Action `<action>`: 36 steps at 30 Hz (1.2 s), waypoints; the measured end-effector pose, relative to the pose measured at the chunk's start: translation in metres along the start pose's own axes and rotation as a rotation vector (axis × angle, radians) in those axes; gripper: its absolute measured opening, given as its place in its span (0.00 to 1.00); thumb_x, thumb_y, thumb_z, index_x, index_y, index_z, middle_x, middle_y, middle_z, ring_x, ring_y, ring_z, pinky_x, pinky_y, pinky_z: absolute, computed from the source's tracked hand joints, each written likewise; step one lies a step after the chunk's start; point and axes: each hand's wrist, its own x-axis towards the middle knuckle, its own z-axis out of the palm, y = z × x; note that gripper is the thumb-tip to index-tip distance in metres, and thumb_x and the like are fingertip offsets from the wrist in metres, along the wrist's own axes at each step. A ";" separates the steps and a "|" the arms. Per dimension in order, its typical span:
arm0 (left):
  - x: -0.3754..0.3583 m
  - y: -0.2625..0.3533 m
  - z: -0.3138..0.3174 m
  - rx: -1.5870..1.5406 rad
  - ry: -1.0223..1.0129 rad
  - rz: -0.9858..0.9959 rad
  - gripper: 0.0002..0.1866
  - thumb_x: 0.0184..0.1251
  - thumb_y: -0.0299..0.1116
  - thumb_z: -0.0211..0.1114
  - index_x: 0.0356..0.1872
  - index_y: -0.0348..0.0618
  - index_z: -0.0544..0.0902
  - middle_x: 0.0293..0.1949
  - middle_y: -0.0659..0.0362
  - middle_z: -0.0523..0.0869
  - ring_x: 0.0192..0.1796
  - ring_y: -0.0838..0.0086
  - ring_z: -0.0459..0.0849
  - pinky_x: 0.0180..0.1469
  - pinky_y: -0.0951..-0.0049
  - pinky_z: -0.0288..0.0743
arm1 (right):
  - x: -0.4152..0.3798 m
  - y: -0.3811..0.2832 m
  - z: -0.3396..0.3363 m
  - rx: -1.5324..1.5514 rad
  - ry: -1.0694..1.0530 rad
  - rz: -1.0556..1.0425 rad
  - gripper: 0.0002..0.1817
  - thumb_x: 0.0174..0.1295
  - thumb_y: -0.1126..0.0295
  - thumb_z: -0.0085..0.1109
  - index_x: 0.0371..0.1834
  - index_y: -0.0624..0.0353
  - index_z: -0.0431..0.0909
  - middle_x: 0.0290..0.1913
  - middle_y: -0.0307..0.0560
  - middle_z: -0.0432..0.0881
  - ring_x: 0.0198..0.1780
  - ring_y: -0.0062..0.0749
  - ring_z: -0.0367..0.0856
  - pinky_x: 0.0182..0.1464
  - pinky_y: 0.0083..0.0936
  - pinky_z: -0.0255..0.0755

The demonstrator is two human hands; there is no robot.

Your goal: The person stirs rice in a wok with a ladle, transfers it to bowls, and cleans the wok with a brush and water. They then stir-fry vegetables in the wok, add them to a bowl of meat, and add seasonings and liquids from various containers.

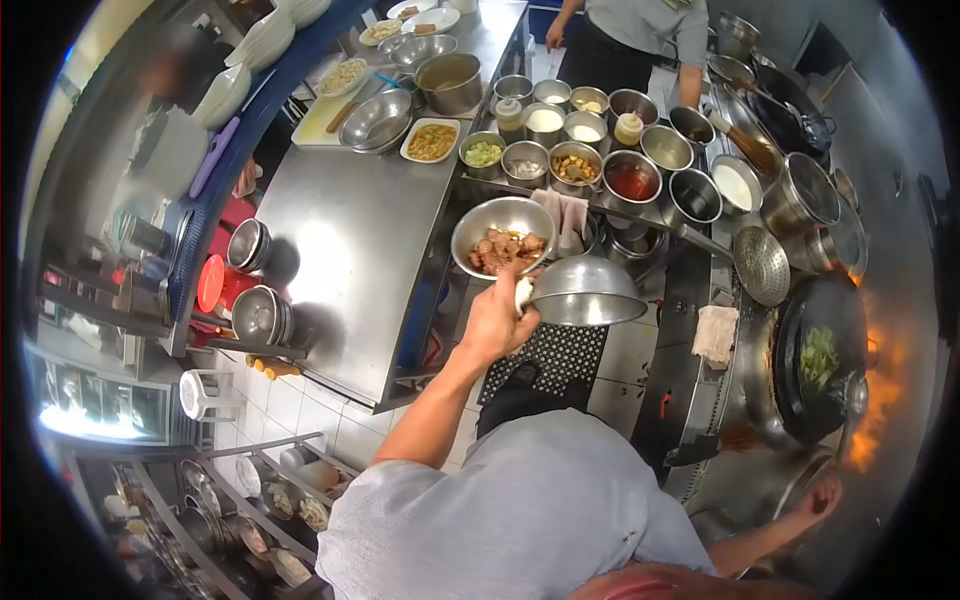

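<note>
My left hand (497, 318) reaches forward, closed on the near rim of a metal bowl (463, 240) with browned meat pieces (507, 250) in it. A second metal bowl (590, 297), tilted on its side, sits right against the same hand. Something white, perhaps a cloth (524, 292), shows at my fingers between the two. At the lower right is my right hand (820, 497), its fingers curled; whether anything is in them I cannot make out. Beyond it stands a black wok (797, 395) with chopped greens (819, 358).
Flames (875, 400) burn beside the wok on the right. Ahead are several metal pots of sauces and ingredients (575, 168), with a perforated strainer (762, 265) beside them. A steel table (350, 220) stands to the left. Another person (640, 40) works across the counter.
</note>
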 end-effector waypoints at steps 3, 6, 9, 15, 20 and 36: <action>-0.006 -0.005 0.003 -0.066 0.014 0.002 0.31 0.50 0.28 0.62 0.59 0.42 0.66 0.35 0.39 0.84 0.37 0.46 0.85 0.40 0.55 0.77 | 0.002 0.086 0.058 -1.119 0.562 -0.012 0.29 0.64 0.70 0.52 0.65 0.74 0.58 0.27 0.41 0.72 0.24 0.22 0.71 0.25 0.21 0.67; -0.015 -0.016 0.003 -0.055 0.004 -0.019 0.31 0.50 0.28 0.62 0.59 0.42 0.66 0.34 0.40 0.84 0.35 0.46 0.85 0.39 0.55 0.78 | 0.005 0.159 -0.039 -1.710 0.785 -0.583 0.30 0.61 0.68 0.52 0.67 0.67 0.62 0.43 0.57 0.80 0.24 0.37 0.78 0.31 0.31 0.74; -0.028 -0.032 0.004 0.001 0.040 -0.067 0.31 0.51 0.29 0.62 0.60 0.42 0.66 0.32 0.41 0.84 0.32 0.47 0.85 0.38 0.55 0.78 | -0.026 0.212 -0.130 -1.717 0.768 -0.821 0.26 0.60 0.71 0.51 0.63 0.70 0.67 0.51 0.64 0.80 0.43 0.42 0.82 0.49 0.32 0.75; -0.034 -0.044 -0.009 -0.007 -0.014 -0.213 0.31 0.52 0.30 0.62 0.60 0.37 0.65 0.38 0.37 0.84 0.39 0.42 0.83 0.44 0.51 0.76 | -0.096 0.276 -0.134 -2.029 0.871 -0.112 0.26 0.57 0.73 0.53 0.58 0.75 0.65 0.56 0.70 0.74 0.57 0.56 0.76 0.61 0.43 0.67; -0.025 -0.062 -0.018 0.028 0.029 -0.237 0.30 0.52 0.29 0.61 0.59 0.36 0.65 0.41 0.40 0.84 0.41 0.44 0.84 0.45 0.52 0.76 | -0.078 0.245 -0.117 -2.245 0.777 -0.012 0.20 0.58 0.71 0.53 0.53 0.71 0.72 0.51 0.67 0.79 0.54 0.53 0.79 0.56 0.41 0.70; 0.087 -0.267 -0.061 0.029 0.334 -0.282 0.34 0.55 0.32 0.59 0.66 0.43 0.62 0.45 0.34 0.82 0.46 0.40 0.81 0.49 0.49 0.74 | 0.005 0.472 0.171 -1.975 -0.291 0.066 0.19 0.61 0.72 0.56 0.55 0.63 0.76 0.33 0.46 0.80 0.35 0.31 0.78 0.43 0.28 0.73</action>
